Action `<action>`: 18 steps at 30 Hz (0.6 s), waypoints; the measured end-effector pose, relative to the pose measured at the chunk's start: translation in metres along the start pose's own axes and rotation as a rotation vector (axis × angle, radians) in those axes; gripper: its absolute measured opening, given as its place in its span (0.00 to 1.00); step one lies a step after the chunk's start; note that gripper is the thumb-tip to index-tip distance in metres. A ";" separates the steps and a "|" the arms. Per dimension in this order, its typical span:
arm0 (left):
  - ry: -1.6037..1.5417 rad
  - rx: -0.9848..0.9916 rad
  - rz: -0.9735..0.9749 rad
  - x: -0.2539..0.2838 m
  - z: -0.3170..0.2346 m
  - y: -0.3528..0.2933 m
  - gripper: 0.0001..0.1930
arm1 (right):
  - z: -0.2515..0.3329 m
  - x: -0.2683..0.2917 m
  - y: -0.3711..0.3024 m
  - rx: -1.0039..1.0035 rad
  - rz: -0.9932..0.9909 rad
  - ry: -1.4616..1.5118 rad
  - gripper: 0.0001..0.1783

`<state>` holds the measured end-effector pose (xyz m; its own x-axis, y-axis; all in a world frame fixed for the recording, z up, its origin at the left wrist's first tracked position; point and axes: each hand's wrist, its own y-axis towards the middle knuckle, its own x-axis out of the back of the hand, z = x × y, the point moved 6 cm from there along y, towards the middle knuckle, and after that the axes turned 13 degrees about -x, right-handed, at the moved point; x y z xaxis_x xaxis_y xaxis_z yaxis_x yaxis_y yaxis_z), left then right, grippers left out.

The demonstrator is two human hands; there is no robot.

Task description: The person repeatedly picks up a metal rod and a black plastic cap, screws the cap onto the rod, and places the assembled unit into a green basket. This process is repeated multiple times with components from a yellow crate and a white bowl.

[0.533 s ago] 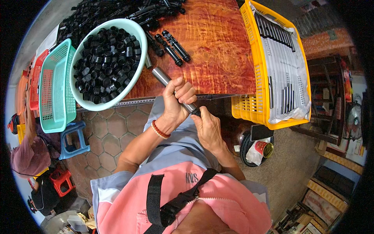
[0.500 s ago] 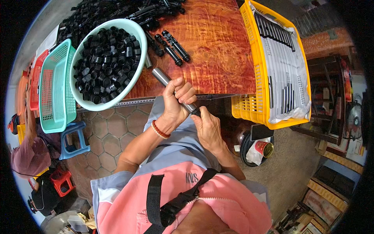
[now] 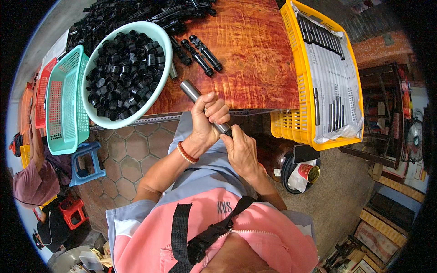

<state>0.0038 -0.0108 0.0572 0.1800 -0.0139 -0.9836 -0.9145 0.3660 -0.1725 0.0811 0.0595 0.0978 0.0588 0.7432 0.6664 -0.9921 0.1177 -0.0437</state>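
Silver tube; long axis diagonal; far end points upper-left

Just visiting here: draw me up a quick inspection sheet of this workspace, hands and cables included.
Surface: glossy reddish-brown tabletop
Thing in hand: slanting silvery tube
Clutter: heap of black parts; pale-green basin of black caps
Hands: left hand wraps around the tube; right hand grips its lower end
Cables: apparently a thin white cord, far lower left; its use unclear
Surroundings: yellow crate at right; blue stool at left
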 end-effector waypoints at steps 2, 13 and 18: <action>0.016 -0.001 -0.017 0.006 -0.001 0.000 0.17 | -0.003 -0.004 0.001 -0.011 0.011 0.002 0.14; 1.213 -0.666 0.199 0.002 -0.069 0.028 0.18 | -0.030 -0.008 0.033 -0.129 0.143 -0.221 0.22; 1.447 -0.934 0.604 -0.036 -0.075 0.038 0.15 | -0.036 -0.006 0.037 -0.224 0.140 -0.247 0.16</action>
<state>-0.0643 -0.0662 0.0826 -0.1699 -0.9809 -0.0948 -0.6988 0.0520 0.7134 0.0477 0.0831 0.0652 -0.1322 0.5838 0.8010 -0.9380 0.1876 -0.2915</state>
